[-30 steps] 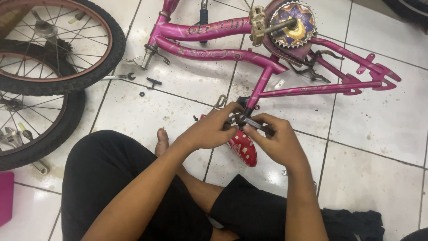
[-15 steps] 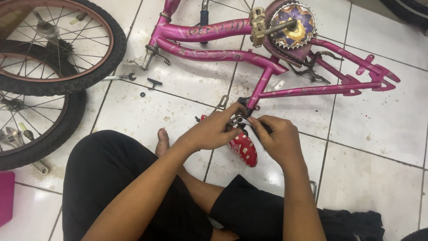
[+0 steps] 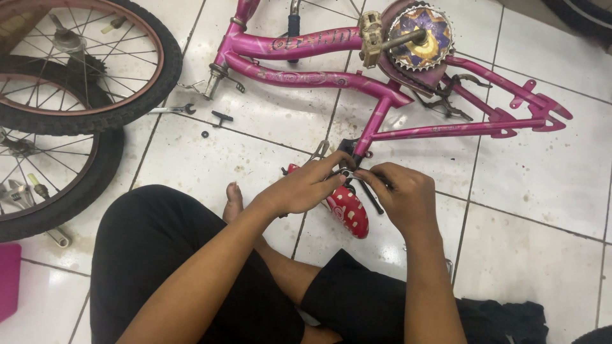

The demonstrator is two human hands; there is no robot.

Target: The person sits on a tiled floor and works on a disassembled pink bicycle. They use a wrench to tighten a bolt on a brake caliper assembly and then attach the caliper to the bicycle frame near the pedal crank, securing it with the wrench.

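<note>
Noted left hand (image 3: 306,188) and right hand (image 3: 403,196) both pinched shut on small black seat clamp (image 3: 349,173), at pink bike frame (image 3: 382,118) seat tube, above red dotted saddle (image 3: 348,209) on tiled floor (image 3: 529,255). I judged paired grip steadied clamp. Wrench (image 3: 171,109) lay well apart.

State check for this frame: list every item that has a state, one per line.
Pink bike frame: on its side on the tiles, wheels off.
Red saddle: under the hands, at the seat tube's end.
Two wheels: detached, lying flat, overlapping.
Wrench: loose on the floor.
Left hand: pinching the saddle's clamp.
Right hand: gripping the same clamp.
</note>
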